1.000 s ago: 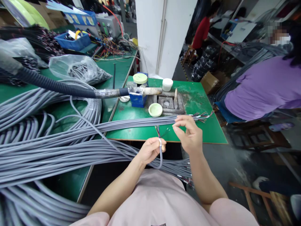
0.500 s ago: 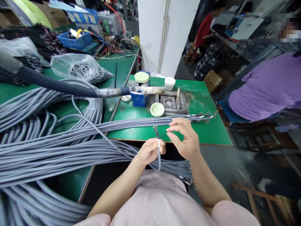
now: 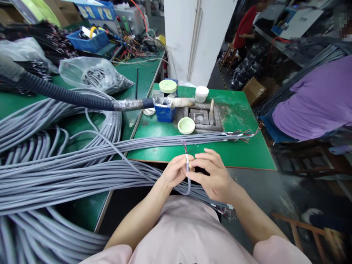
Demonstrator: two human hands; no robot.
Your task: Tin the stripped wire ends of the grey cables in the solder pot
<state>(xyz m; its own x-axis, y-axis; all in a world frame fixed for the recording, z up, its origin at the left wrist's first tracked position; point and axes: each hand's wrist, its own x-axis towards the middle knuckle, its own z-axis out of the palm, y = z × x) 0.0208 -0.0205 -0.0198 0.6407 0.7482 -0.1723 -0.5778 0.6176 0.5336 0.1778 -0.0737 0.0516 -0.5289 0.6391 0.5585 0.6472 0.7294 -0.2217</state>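
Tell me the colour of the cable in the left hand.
The cable is grey, best seen in the head view.

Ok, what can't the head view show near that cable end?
Head view:
Grey cable inside the left hand: hidden by its fingers.
Right hand's contact with the cable: blocked by its fingers.
Coloured wire cores: too small to count.
Purple-shirted co-worker: cut off by the right edge.

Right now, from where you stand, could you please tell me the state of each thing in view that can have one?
Left hand: closed around the grey cable.
Grey cable: stripped at the top, coloured wires fanned out above a white band, lower end curving down.
Right hand: fingers curled beside the cable; contact unclear.
Grey cable bundle: lying across the green bench, coloured wire ends splayed.
White jar: lidded, upright.
Clear plastic bag: filled with dark coiled cable.
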